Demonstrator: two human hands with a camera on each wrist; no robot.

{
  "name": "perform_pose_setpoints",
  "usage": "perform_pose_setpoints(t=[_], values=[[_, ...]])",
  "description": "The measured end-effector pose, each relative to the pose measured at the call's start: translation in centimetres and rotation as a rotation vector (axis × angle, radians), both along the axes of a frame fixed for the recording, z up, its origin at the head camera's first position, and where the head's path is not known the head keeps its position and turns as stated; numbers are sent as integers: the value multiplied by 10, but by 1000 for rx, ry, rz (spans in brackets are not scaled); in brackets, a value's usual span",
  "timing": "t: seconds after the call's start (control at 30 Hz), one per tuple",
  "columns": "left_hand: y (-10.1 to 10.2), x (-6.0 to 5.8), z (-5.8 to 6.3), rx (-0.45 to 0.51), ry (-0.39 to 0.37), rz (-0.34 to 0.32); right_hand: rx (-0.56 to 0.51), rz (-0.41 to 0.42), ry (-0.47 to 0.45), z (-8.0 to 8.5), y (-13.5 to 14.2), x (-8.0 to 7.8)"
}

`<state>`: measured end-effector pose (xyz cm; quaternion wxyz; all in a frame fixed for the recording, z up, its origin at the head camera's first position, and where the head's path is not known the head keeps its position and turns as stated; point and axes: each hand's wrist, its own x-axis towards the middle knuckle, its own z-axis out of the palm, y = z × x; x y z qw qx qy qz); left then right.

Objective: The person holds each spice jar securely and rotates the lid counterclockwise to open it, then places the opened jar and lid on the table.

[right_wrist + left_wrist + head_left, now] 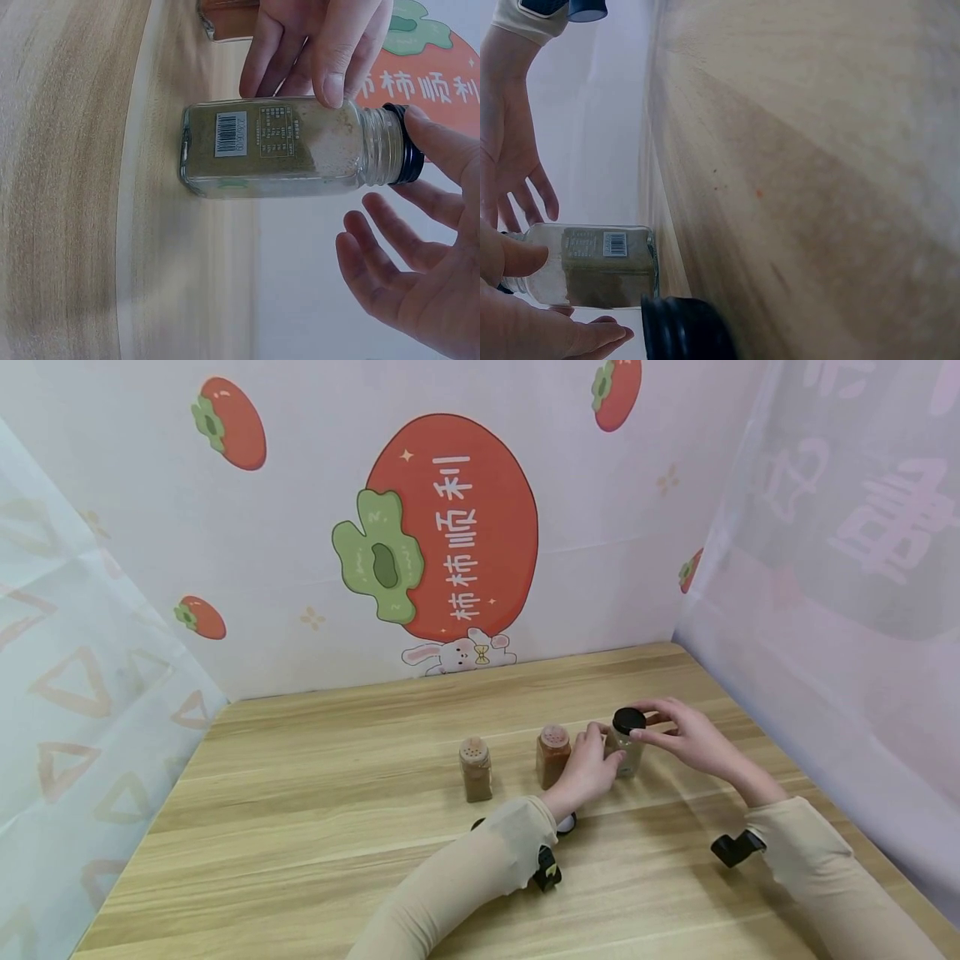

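A square glass spice jar [627, 758] of greenish-brown powder stands upright on the wooden table, right of centre. My left hand [588, 770] grips its body, thumb on the near glass face in the right wrist view. At the jar's neck sits a black lid [410, 146], seated on the threaded glass. My right hand [692, 740] pinches that lid between thumb and index finger; its other fingers spread below the neck, off the glass. A barcode label [232, 133] shows on the jar. Left of the left hand stands a jar of reddish-orange spice [553, 762].
Farther left stands a jar of brown powder [476, 778] with a perforated shaker top. Near the left sleeve lies a dark-rimmed lid [567, 823], partly hidden; another dark edge [477, 823] peeks out beyond the forearm. Printed cloth walls [300, 527] enclose the table [315, 777].
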<state>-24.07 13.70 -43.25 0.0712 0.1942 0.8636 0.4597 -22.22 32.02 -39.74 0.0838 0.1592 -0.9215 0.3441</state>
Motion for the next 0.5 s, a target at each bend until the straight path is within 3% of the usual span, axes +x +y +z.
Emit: perform_pose_setpoints(t=[0.5], values=[[1, 0, 0, -21, 7, 7, 5, -88, 34, 7, -1, 4]])
